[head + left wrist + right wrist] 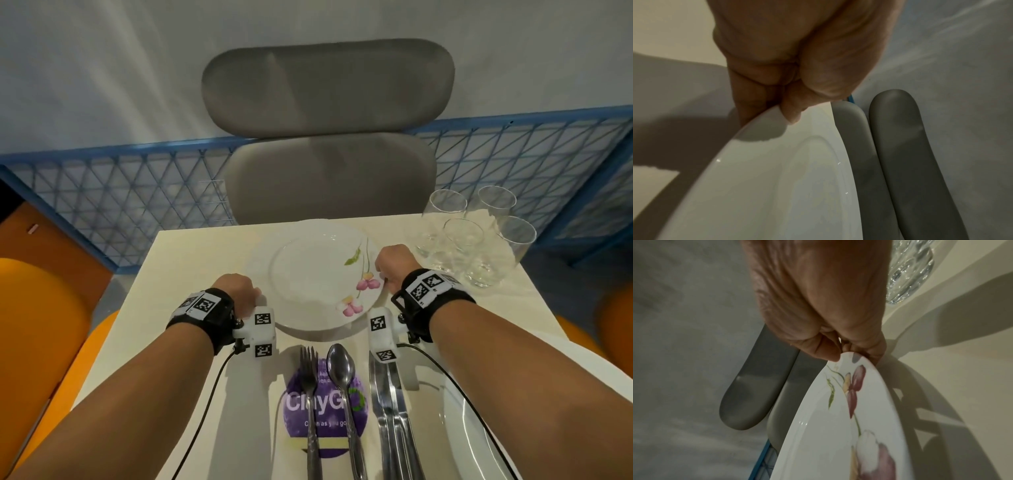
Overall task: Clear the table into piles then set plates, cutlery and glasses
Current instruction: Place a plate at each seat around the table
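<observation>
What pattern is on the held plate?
White plate with pink-purple flowers on green stems along one side; right wrist view shows it best.

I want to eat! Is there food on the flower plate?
Empty. The plate shows only its painted flowers and bare white; both wrist views show clean surface. The left hand and right hand pinch its rim.

Head view looks down from above; both wrist views, close and dim, share the plate (318, 274).

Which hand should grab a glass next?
Probably the right hand: it pinches the white flowered plate on the side beside the four clear glasses. The left hand grips the opposite rim, farther away.
</observation>
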